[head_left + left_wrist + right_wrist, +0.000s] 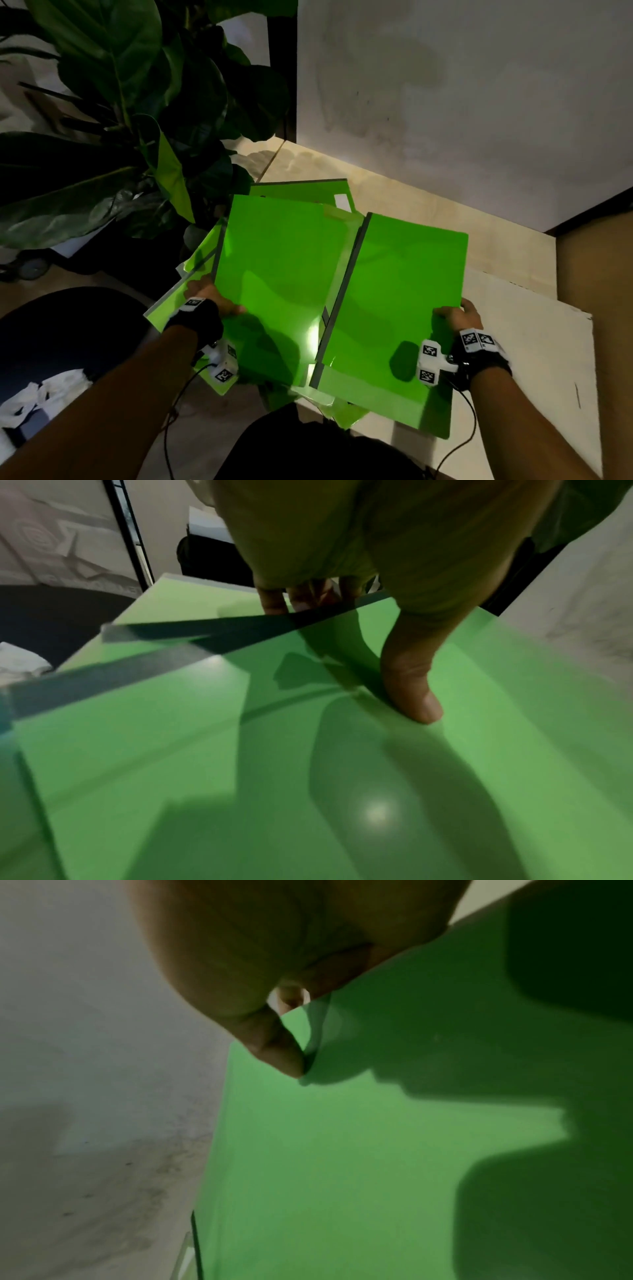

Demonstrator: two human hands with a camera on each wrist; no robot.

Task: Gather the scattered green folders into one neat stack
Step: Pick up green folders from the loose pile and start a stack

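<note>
Several bright green folders lie fanned over the light wooden table [513, 246]. My left hand [212, 301] grips the left folder [281, 260] at its near left edge. In the left wrist view the thumb [411, 685] presses on top of that folder [308, 777] and the fingers [274, 599] curl under its edge. My right hand [459, 313] pinches the right edge of the right folder [400, 284], which has a grey spine. The right wrist view shows the thumb [274, 1047] on that folder [342, 1150]. More green folders [308, 192] poke out underneath and behind.
A large-leaved potted plant [120, 120] stands close on the left, its leaves reaching to the folders. A white wall [462, 96] rises behind the table. A dark round seat [68, 342] with white cloth [30, 401] sits at lower left. The table's near edge runs just under the folders.
</note>
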